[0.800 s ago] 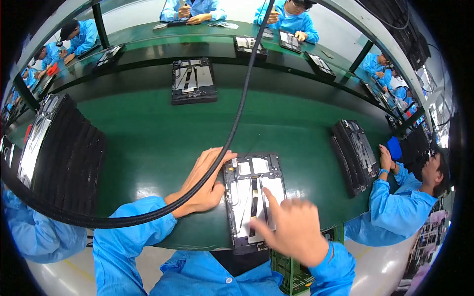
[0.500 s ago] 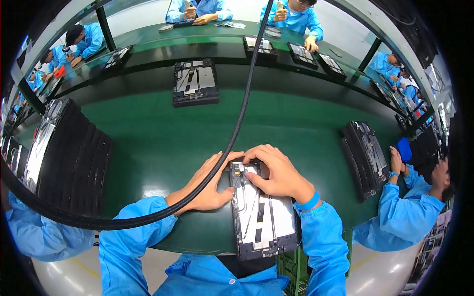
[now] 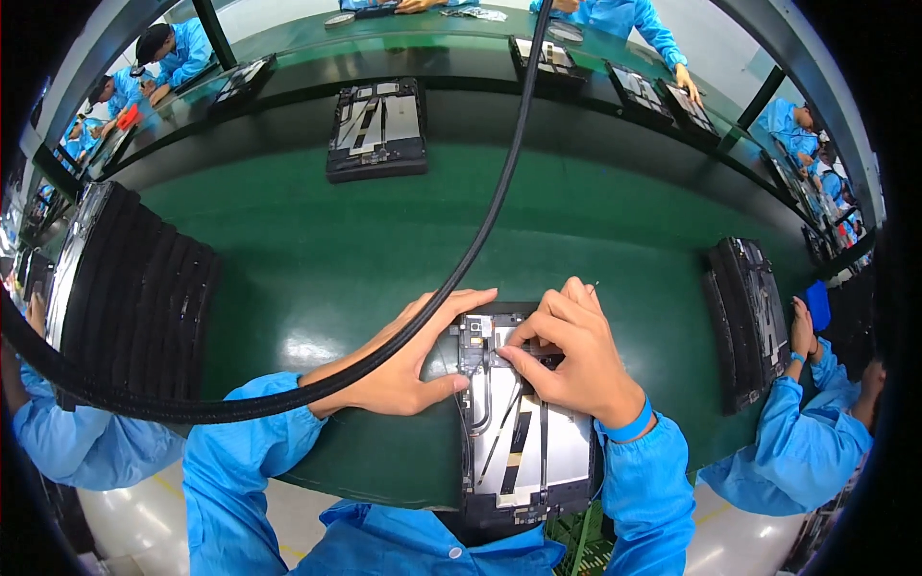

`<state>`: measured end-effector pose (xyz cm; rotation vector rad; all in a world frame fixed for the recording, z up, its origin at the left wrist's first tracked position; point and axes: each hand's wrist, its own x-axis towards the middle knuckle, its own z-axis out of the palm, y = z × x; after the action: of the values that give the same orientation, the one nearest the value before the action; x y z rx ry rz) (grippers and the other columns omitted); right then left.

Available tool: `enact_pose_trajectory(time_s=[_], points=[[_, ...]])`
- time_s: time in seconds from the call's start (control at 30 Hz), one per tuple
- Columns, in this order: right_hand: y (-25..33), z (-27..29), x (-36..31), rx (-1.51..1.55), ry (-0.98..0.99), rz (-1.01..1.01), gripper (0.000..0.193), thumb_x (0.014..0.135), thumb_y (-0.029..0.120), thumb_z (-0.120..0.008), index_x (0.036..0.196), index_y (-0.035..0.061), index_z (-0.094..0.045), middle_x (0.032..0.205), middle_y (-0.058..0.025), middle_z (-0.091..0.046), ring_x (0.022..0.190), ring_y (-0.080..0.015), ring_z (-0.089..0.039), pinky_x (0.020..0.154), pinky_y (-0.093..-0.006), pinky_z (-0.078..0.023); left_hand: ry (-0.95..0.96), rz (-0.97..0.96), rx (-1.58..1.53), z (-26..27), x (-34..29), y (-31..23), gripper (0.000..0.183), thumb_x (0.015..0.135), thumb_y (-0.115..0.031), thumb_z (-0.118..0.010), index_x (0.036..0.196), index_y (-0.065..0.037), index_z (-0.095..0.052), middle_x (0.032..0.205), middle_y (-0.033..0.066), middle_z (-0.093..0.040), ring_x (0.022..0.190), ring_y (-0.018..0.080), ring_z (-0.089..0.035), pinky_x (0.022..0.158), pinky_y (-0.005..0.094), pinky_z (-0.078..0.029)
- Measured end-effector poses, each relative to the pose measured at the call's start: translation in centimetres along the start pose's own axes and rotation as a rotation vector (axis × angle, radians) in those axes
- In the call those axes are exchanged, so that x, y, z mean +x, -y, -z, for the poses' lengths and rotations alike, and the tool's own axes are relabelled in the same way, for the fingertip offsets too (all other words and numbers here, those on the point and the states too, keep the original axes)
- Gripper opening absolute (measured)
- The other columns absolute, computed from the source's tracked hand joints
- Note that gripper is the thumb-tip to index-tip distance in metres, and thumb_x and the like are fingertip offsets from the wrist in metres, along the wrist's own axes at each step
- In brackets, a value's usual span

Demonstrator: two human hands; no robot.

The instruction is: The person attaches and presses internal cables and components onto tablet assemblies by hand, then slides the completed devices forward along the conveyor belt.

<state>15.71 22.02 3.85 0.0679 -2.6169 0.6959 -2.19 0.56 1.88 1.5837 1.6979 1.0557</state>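
Opened tablet (image 3: pixel 569 446), green table (image 3: pixel 288 278) beneath it: left hand (image 3: pixel 408 380) rests spread, thumb against its left edge, seemingly for steadiness; right hand (image 3: pixel 582 361) curves fingers toward thumb over its upper part, contents indiscernible.

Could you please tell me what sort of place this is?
Probably an electronics assembly or repair workshop. An opened tablet-like device with exposed internals lies on a long green workbench, a tall stack of black-edged units stands at the left, and co-workers wear matching blue jackets.
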Motion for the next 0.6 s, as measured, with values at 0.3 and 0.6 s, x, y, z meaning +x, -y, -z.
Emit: enact_pose_trajectory(time_s=[0.3,0.6], points=[[0.6,-0.2,0.0,0.192,0.105,-0.216,0.022,0.082,0.018,-0.088,0.077,0.0126,-0.068,0.076,-0.0012,-0.046,0.083,-0.0232,-0.046,0.082,-0.0426,-0.036,-0.129,-0.066,0.143,-1.5,0.2,-1.0,0.086,0.083,-0.003,-0.072,0.164,-0.008,-0.045,0.158,0.0240,-0.051,0.153,0.0494,-0.044,0.134,0.0689,-0.019],[1.2,0.3,0.3,0.232,0.213,-0.237,0.017,0.073,0.012,-0.083,0.073,0.0144,-0.067,0.076,0.0008,-0.043,0.083,-0.0211,-0.043,0.086,-0.0397,-0.032,-0.236,-0.070,0.104,-2.4,-0.3,-0.4,0.089,0.080,-0.002,-0.073,0.163,-0.002,-0.043,0.162,0.0241,-0.048,0.155,0.0463,-0.042,0.134,0.0615,-0.022]])
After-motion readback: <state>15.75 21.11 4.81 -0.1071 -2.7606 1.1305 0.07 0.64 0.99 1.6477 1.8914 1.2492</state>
